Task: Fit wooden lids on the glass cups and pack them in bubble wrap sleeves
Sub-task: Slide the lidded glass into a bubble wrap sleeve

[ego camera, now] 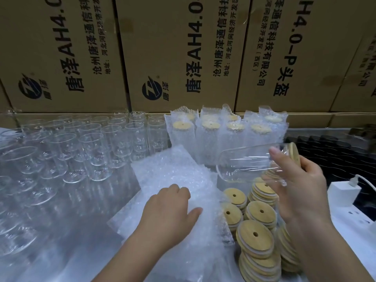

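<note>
My right hand (301, 186) holds a clear glass cup (248, 163) on its side, base pointing left, with a wooden lid (295, 153) fitted on its mouth. My left hand (173, 208) rests palm down on a pile of flat bubble wrap sleeves (175, 176), fingers curled at the top sleeve. Stacks of round wooden lids (256, 239) with a small hole stand below the held cup. Several packed cups in bubble wrap sleeves (225, 131) stand upright at the back. Many bare glass cups (85, 145) fill the left side.
Large printed cardboard boxes (179, 51) form a wall behind the work surface. A white power strip with a charger (343, 192) lies at the right edge. A dark ridged tray (333, 151) sits behind it.
</note>
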